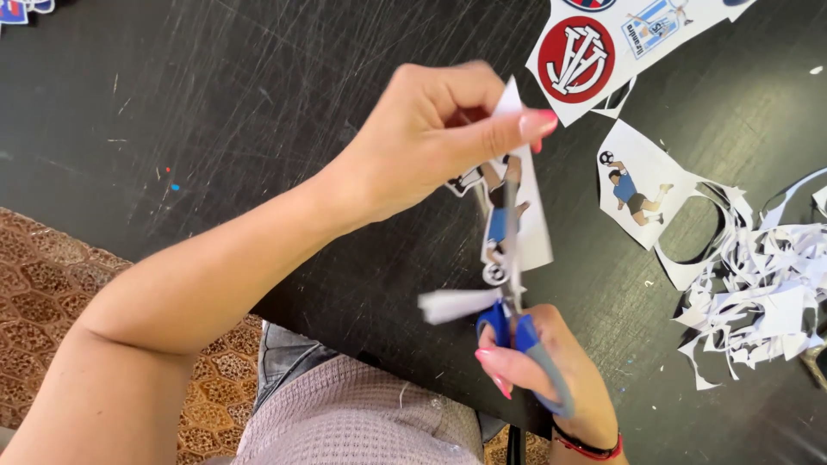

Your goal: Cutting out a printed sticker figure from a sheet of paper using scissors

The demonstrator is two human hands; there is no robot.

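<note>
— Two hands at work? Where?
— Above black table (258, 103): left hand (431, 138) pinching paper cutout (525, 215); right hand (543, 362) fingers closed through blue scissors (512, 319), below cutout.

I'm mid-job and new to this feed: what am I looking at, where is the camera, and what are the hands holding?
There is no machine here, just a person's two bare hands, filmed from a camera on their head looking down. The left hand pinches a white paper cut-out printed with a footballer figure. The right hand works blue-handled scissors with the blades in that paper. Below is a scratched black table. To the right lie a printed sticker sheet with a red round badge, another footballer cut-out, and a heap of white paper trimmings.
</note>
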